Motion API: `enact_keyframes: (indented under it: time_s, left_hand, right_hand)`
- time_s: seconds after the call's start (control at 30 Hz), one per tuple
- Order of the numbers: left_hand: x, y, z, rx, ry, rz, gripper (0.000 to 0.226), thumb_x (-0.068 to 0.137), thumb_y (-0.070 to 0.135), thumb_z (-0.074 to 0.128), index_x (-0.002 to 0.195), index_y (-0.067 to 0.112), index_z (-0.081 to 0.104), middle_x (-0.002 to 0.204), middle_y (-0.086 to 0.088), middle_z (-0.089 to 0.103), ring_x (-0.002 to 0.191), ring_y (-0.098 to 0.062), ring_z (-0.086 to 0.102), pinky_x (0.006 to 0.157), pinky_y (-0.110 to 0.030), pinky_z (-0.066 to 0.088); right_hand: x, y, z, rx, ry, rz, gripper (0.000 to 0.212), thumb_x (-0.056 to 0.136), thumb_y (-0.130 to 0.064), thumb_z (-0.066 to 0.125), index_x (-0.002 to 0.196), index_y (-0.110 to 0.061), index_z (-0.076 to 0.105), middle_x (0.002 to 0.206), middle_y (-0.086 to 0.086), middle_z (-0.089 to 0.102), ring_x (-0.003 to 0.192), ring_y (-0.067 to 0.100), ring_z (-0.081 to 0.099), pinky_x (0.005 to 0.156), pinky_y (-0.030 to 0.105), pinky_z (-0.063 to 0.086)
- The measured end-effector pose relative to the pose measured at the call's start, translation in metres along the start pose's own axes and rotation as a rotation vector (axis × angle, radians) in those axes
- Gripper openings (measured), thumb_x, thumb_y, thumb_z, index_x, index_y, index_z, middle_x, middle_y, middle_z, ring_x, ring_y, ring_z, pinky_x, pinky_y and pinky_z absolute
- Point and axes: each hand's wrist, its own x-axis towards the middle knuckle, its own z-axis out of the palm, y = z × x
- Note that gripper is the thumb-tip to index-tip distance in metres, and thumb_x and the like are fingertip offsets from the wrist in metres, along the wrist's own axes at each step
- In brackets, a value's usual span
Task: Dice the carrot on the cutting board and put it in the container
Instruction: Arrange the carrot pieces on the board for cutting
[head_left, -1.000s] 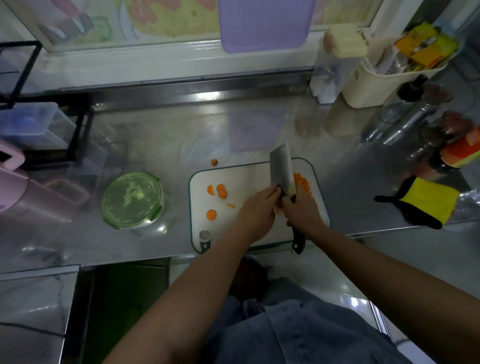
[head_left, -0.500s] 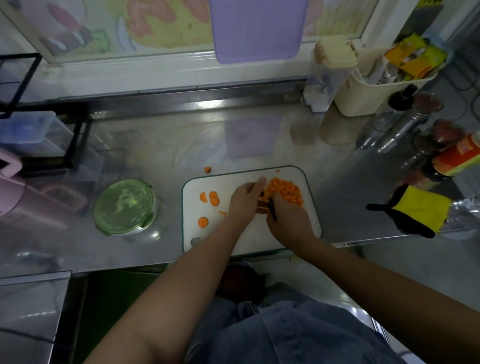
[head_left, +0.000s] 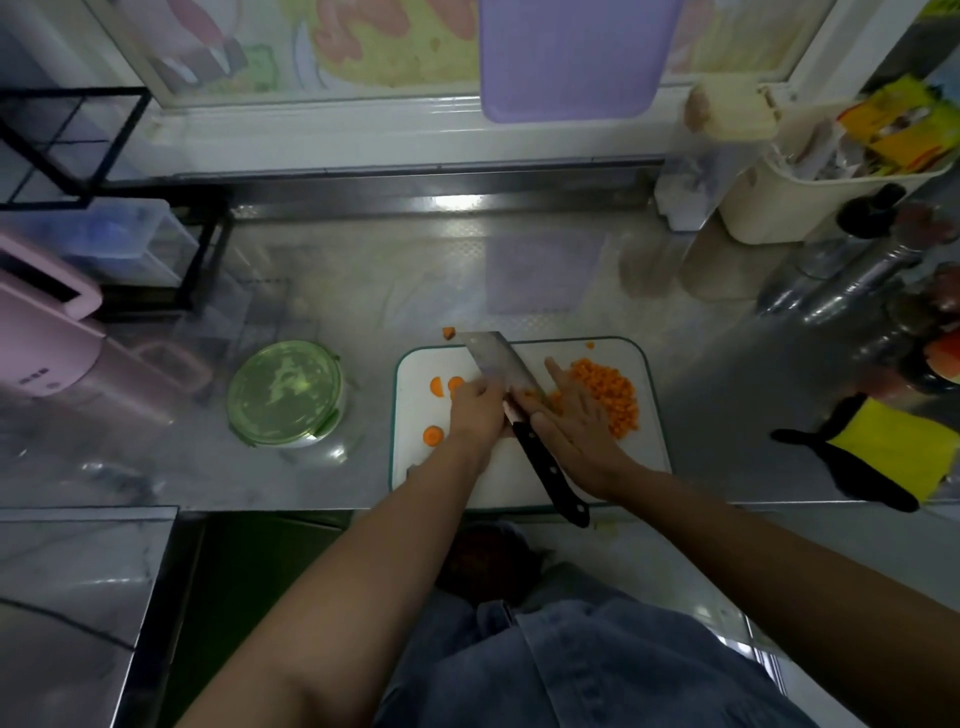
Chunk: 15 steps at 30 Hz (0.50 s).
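Here the left hand (head_left: 475, 410) curls round the knife (head_left: 498, 364) near the base of its blade. The right hand (head_left: 576, 421) lies flat, fingers straight, against the diced carrot (head_left: 613, 395) heaped on the cutting board (head_left: 644, 452). Three round slices (head_left: 432, 435) (still whole) sit at the board's left. The container (head_left: 285, 392), lid on, stands on the surface (head_left: 363, 291) left of the board.

No text or label can be read.
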Motion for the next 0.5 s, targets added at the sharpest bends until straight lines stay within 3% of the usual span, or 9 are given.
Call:
enact_keyframes:
  time_s: [0.17, 0.33, 0.5]
  left_hand:
    - [0.001, 0.000, -0.002, 0.034, 0.003, 0.000, 0.040, 0.096, 0.004, 0.039, 0.057, 0.011, 0.039, 0.054, -0.005, 0.038, 0.039, -0.008, 0.039, 0.034, -0.014, 0.031]
    - [0.002, -0.002, -0.003, 0.063, 0.013, 0.018, 0.039, 0.095, 0.004, 0.039, 0.057, 0.013, 0.042, 0.054, -0.002, 0.043, 0.045, -0.011, 0.042, 0.035, -0.014, 0.033]
    - [0.001, 0.001, -0.007, 0.034, 0.047, 0.014, 0.040, 0.094, 0.005, 0.043, 0.056, 0.014, 0.036, 0.054, -0.004, 0.039, 0.048, -0.015, 0.038, 0.038, -0.018, 0.035]
  right_hand:
    - [0.004, 0.019, 0.001, -0.054, 0.020, 0.229, 0.072, 0.085, -0.064, 0.004, 0.149, -0.037, 0.019, 0.159, -0.004, -0.012, 0.146, 0.019, -0.010, 0.115, 0.043, -0.003]
    - [0.005, 0.005, -0.004, -0.069, -0.006, 0.040, 0.060, 0.088, -0.062, 0.006, 0.145, -0.047, 0.011, 0.159, -0.008, -0.011, 0.141, 0.005, -0.015, 0.109, 0.027, -0.010]
    - [0.008, 0.007, -0.003, -0.070, 0.020, 0.240, 0.067, 0.092, -0.056, 0.013, 0.144, -0.021, 0.036, 0.160, 0.001, 0.002, 0.145, 0.023, 0.000, 0.115, 0.045, 0.006]
